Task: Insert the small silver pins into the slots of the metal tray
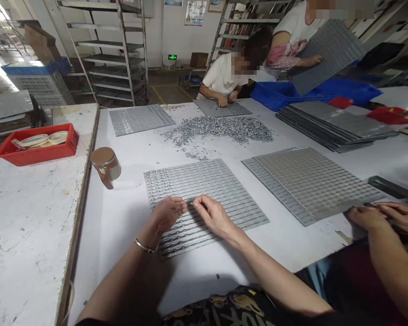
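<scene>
A grey ribbed tray (pixel 207 181) lies flat on the white table in front of me, its grooves partly filled with small metal parts. My left hand (pixel 166 215) rests on the tray's near left part, fingers curled around small metal pieces. My right hand (pixel 212 215) sits beside it, fingertips pinched together on the tray, almost touching the left hand. A silver bracelet circles my left wrist. A large heap of small metal parts (pixel 221 129) lies beyond the tray.
A brown cup (pixel 105 166) stands left of the tray. A red bin (pixel 37 145) sits on the left table. Another person's hands (pixel 384 217) work at a second tray (pixel 309 181) on the right. Two people handle trays at the far side, near blue bins (pixel 313 93) and a tray stack (pixel 340 124).
</scene>
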{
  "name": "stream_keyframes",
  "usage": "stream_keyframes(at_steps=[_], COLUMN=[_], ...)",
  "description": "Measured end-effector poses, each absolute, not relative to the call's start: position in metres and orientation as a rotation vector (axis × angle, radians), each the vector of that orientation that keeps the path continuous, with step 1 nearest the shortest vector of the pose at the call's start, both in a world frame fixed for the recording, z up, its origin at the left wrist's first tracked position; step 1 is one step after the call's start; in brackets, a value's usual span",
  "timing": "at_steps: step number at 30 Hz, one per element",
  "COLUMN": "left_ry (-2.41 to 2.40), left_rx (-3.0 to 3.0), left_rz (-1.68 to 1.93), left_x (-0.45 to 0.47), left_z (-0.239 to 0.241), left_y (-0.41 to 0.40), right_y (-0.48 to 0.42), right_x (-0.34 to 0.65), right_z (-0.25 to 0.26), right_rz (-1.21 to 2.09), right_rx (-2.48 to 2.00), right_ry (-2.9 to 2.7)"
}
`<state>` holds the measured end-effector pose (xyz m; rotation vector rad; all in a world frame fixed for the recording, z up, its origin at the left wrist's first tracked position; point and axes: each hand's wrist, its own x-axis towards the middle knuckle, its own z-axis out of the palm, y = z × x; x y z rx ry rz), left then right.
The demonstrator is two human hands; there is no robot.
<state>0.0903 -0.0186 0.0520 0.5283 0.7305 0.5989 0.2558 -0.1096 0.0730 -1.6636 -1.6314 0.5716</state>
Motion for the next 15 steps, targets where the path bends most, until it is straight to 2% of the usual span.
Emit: stream_keyframes(at_steps=[6,15], left_ry=[0.827,0.791], left_rx=[0.501,0.612], left_rz=[0.807,0.680], left_x=[0.089,0.093], left_z=[0.049,0.056], left_y=[-0.009,-0.021], right_y=[-0.145,-0.147], right_x=[0.247,0.229], right_z=[0.054,0.042], right_rz=[0.960,0.935], right_rx=[-1.756,-1.968], right_ry=[-1.817,-1.920])
